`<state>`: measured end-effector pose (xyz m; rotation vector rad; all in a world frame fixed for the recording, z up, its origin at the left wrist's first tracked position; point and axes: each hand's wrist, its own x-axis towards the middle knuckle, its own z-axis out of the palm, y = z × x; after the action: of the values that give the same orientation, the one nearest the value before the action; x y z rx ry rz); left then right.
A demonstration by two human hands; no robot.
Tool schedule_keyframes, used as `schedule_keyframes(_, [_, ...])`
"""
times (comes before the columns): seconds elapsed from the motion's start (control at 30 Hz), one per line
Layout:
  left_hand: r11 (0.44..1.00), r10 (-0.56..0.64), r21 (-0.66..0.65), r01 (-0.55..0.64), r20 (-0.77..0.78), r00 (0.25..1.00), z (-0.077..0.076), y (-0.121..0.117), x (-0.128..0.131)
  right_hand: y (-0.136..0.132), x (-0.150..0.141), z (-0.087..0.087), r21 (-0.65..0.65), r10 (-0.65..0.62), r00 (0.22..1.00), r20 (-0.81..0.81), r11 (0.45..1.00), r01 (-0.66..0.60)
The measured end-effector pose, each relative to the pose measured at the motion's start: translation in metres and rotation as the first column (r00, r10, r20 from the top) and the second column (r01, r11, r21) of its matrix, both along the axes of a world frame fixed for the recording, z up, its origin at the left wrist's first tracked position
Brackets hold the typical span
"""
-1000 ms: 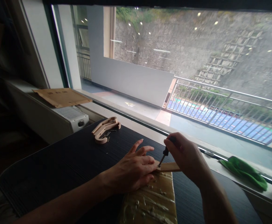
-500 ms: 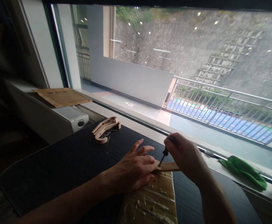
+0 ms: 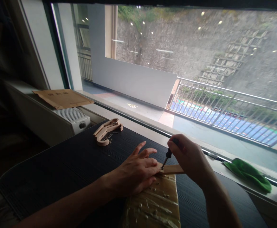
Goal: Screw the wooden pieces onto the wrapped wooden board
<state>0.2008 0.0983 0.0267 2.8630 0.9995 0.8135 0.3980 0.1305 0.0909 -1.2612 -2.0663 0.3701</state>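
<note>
My left hand (image 3: 136, 172) lies flat with its fingers spread, pressing down on a light wooden strip (image 3: 173, 170) that rests on the dark table (image 3: 57, 171). My right hand (image 3: 190, 158) is closed round a small black-handled screwdriver (image 3: 166, 158), whose tip meets the strip just beside my left fingertips. Under the strip and my left hand lies a plastic-wrapped pack (image 3: 156, 205) with small pieces inside.
Curved wooden parts (image 3: 106, 129) and a few small screws lie at the table's far edge. A white heater (image 3: 73, 118) and a flat cardboard sheet (image 3: 62, 98) are at the left. A green cloth (image 3: 248, 174) sits on the window sill at the right.
My right hand has shifted very slightly on the screwdriver; otherwise nothing has visibly moved.
</note>
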Motion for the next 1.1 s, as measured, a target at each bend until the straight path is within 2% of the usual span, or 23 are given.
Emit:
schedule_keyframes(0.17, [1.000,-0.002,0.001,0.002,0.007,1.000,-0.001,-0.001,0.000,0.003,0.001,-0.003,0.084,-0.149,0.989,0.008,0.985,0.148])
schedule_keyframes(0.23, [1.000,0.002,0.004,-0.002,0.013,1.000,-0.001,-0.001,0.001,0.004,0.002,-0.003,0.114,-0.176,0.984,0.037,0.979,0.171])
schedule_keyframes(0.37, [1.000,0.009,0.007,-0.009,0.018,1.000,-0.001,-0.001,0.001,0.002,0.001,-0.002,0.126,-0.089,0.994,0.063,0.989,0.081])
schedule_keyframes(0.5, [1.000,0.016,0.011,-0.016,0.007,1.000,0.000,-0.001,0.001,0.001,-0.001,-0.001,0.079,0.008,0.999,0.031,0.997,-0.011])
schedule_keyframes(0.57, [1.000,0.018,0.019,-0.019,0.012,1.000,0.000,-0.001,0.001,0.002,0.000,-0.002,0.076,-0.015,1.000,0.009,0.997,0.014])
schedule_keyframes(0.77, [1.000,0.018,0.024,-0.018,0.015,1.000,0.000,-0.002,0.002,0.004,0.002,-0.004,0.134,-0.190,0.981,0.048,0.974,0.182])
schedule_keyframes(0.83, [1.000,0.022,0.019,-0.022,0.010,1.000,0.000,-0.002,0.002,0.001,0.002,-0.002,0.131,-0.182,0.981,0.068,0.976,0.172])
schedule_keyframes(1.0, [0.999,0.022,0.026,-0.023,0.014,1.000,-0.001,-0.002,0.002,-0.005,0.003,0.005,0.102,-0.044,0.991,0.125,0.994,0.031])
schedule_keyframes(1.1, [1.000,0.020,0.024,-0.020,0.012,1.000,0.000,-0.002,0.002,-0.005,0.004,0.006,0.084,-0.044,0.990,0.132,0.996,0.033])
